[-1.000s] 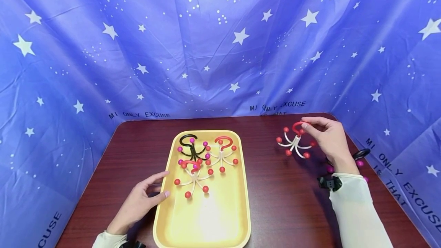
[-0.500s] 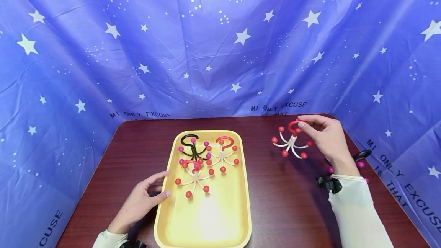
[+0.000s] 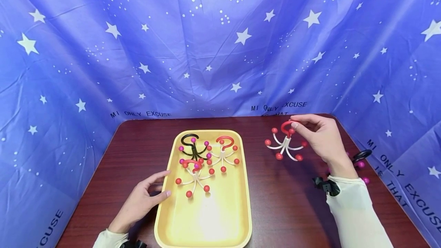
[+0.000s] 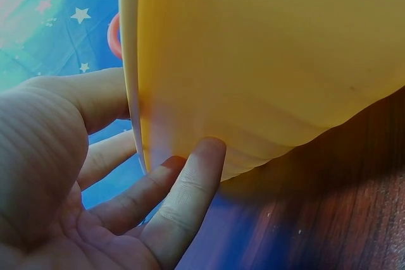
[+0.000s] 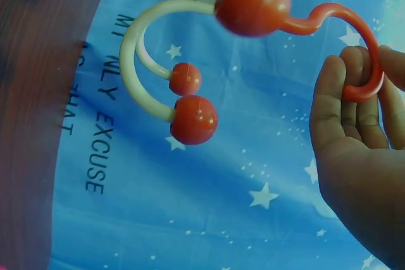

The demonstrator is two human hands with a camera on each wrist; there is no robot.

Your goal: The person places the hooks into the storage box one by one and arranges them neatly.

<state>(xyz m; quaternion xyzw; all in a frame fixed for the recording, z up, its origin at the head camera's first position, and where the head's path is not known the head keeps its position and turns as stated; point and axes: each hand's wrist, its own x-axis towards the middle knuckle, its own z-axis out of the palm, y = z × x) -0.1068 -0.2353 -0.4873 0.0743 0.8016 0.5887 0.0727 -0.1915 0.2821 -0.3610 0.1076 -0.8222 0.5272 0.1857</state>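
Note:
My right hand pinches the red top hook of a white multi-arm hanger between thumb and fingers. This hanger hangs above the table, right of the tray, its curved arms ending in red balls. In the right wrist view the red hook lies against the fingers. My left hand holds the left rim of a yellow tray. The left wrist view shows fingers against the tray's outer wall and the thumb over its rim. Inside are two red-and-white hangers and a black one.
Another black hanger with magenta balls is on the table's right side, partly behind my right wrist. A dark red-brown table carries the tray. Blue star-printed cloth surrounds the back and sides.
My right hand has carried the red-and-white hanger a little to the left, toward the tray. The left hand and the hangers in the tray stay where they were.

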